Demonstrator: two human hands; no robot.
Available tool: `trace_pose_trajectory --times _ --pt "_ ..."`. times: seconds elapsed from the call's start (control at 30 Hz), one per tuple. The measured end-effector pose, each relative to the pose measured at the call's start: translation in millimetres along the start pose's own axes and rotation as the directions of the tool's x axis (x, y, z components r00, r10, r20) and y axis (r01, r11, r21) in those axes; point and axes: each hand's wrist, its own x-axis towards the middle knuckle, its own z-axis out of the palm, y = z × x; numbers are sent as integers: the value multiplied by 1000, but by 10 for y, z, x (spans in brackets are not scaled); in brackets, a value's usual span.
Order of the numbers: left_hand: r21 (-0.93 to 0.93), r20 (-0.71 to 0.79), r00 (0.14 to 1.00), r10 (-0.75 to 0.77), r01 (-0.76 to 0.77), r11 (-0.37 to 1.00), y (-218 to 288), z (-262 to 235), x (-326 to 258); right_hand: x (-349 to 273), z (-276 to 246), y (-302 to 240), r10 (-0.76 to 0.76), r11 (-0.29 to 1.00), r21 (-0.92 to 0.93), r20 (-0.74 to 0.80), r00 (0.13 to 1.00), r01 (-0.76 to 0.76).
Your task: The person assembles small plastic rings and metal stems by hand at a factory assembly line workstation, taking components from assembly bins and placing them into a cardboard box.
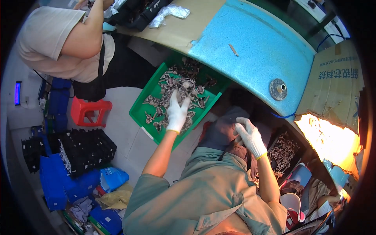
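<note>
My left hand point(178, 112), in a white glove with a yellow cuff, reaches into a green plastic tray point(138, 109). Its fingers are spread over a heap of small greyish metal parts point(166, 84); the fingertips touch or nearly touch the pile, and no part shows in their grip. A pale round-ended piece point(186, 84) stands out just beyond them. My right hand point(249, 138), gloved the same way, hovers above my lap, right of the tray. Its fingers are loosely bent with gaps between them, and nothing shows in them.
A blue-topped table point(250, 35) carries a round metal disc with a hub point(278, 89) and a thin brown strip point(233, 50). A dark bin of parts point(284, 152) stands right, under a bright lit cardboard sheet point(329, 137). Another person point(66, 47) sits left, near a red stool point(89, 111).
</note>
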Motion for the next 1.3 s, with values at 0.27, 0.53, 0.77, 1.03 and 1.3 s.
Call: trace_pose_trajectory --times 0.27,0.53,0.77,1.03,1.3 --pt "673 284 881 379 -465 576 -186 305 15 -190 -206 275 -2 1000 16 -132 991 4" --pt "953 18 1000 -24 -10 303 -800 -265 172 -664 -698 503 -151 986 -105 -261 954 127" --pt "546 159 835 527 -519 658 670 327 211 -1209 -2035 536 -136 969 11 -809 571 246" --pt "-109 176 590 788 -784 612 2339 1322 76 -981 -3245 -228 -231 842 -452 -797 559 -296" --pt "-128 148 603 784 -774 620 2233 2049 314 -41 -3973 728 -296 830 -532 -676 674 -169"
